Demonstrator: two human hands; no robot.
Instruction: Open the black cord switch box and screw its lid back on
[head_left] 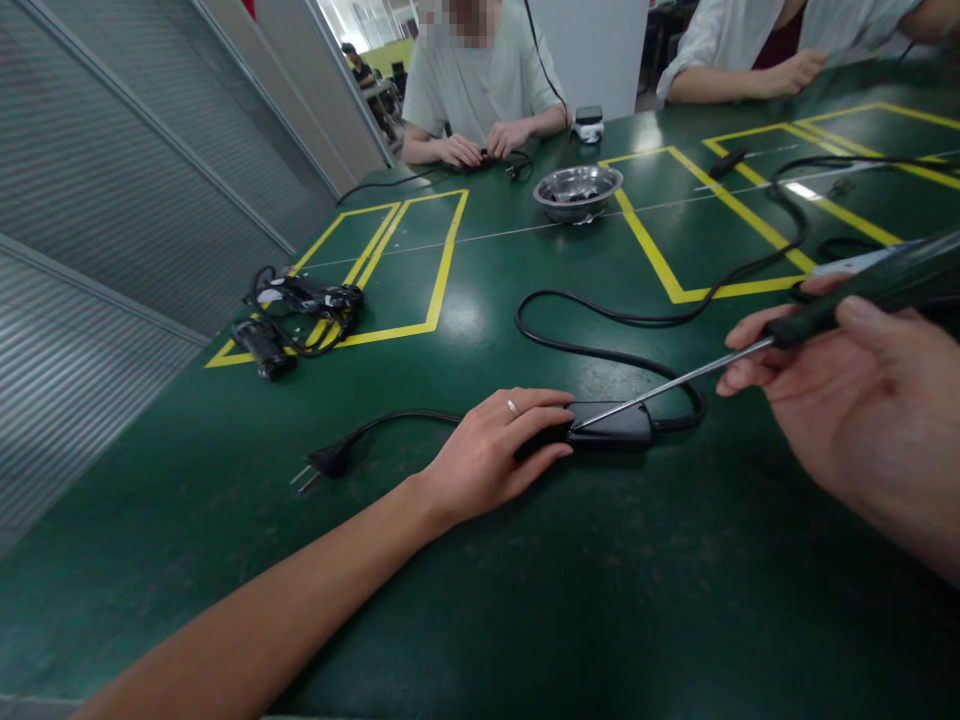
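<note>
Spreading across the whole frame is a green table [480, 620]; what sits nearest the wearer? — desk

Black adapter [611, 425], flat on the table just ahead, its cable [622, 357] looping off behind it. The left hand [491, 450] lies open across one end, fingers straight, pressing down. The right hand [847, 400] is curled round the handle of a long screwdriver [675, 384], whose tip touches the adapter's top, just beside the left fingertips. — photographer

Where's the danger? — desk

Biggest first: the adapter looks slick and is held by downward pressure alone, so it could skid on the table. Next, the shaft is long and gripped far back (little control at the point), so a slip would likely send the tip into those fingers. Smaller: the cable loop could catch the shaft. Smallest: the plug [326, 462], prongs bare, lies near the left forearm and could scratch it. — photographer
</note>
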